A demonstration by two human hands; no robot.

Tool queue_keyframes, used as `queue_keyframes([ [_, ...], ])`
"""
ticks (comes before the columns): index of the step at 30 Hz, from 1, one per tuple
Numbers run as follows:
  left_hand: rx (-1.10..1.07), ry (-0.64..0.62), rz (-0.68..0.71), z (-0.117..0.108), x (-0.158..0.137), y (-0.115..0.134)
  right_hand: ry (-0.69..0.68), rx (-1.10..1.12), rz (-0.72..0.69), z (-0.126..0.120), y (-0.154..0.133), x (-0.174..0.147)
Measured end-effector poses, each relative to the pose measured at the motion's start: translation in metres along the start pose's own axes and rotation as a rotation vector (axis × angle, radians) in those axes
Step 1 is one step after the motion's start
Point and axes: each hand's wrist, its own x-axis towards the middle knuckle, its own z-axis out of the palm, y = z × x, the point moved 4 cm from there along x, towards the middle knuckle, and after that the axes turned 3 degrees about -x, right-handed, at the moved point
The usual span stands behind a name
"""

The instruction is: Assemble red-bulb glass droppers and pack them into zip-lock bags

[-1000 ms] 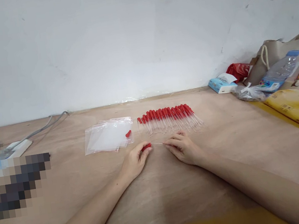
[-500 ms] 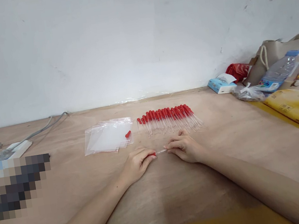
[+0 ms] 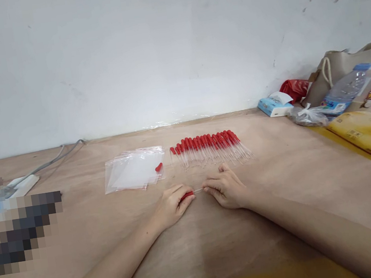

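My left hand (image 3: 175, 207) is closed around the red rubber bulb (image 3: 187, 195) of a dropper, low over the middle of the table. The dropper's thin clear tube (image 3: 198, 190) points right, and its far end is pinched in the fingers of my right hand (image 3: 227, 188), which hide the tip. Just beyond my right hand lies a row of several droppers (image 3: 207, 142), red bulbs toward the wall and clear tubes toward me. One loose red bulb (image 3: 158, 167) rests on a stack of clear zip bags (image 3: 132, 169) to the left of that row.
At the right stand a blue tissue pack (image 3: 274, 106), a tied clear plastic bag (image 3: 307, 116), a plastic bottle (image 3: 347, 89) and a yellow pack (image 3: 369, 132). A grey cable (image 3: 54, 159) runs to a white power strip (image 3: 27, 185) at left, near a blurred-out area.
More of the red bulb shows between the fingers of my left hand. My right hand has shifted slightly left and toward me, still at the tube's end.
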Motion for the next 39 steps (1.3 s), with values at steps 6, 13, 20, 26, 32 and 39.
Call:
queue_keyframes([
  [6, 0.036, -0.011, 0.011, 0.0, 0.003, -0.002, -0.061, -0.037, 0.039, 0.005, -0.002, 0.004],
  [13, 0.279, 0.182, 0.004, -0.023, 0.008, -0.024, -0.093, -0.038, 0.152, -0.013, 0.001, 0.01],
  [20, 0.561, 0.357, -0.242, -0.045, -0.001, -0.077, -0.06, 0.324, 0.72, -0.005, 0.037, 0.045],
  [26, 0.561, 0.261, -0.278, -0.038, -0.002, -0.089, 0.043, 0.115, 0.823, 0.028, 0.038, 0.094],
  [32, 0.527, 0.236, -0.294, -0.039, 0.0, -0.085, -0.041, -0.064, 0.855, 0.048, 0.033, 0.114],
  [39, 0.503, 0.287, -0.288, -0.042, 0.0, -0.079, -0.185, -0.126, 0.847, 0.052, 0.03, 0.117],
])
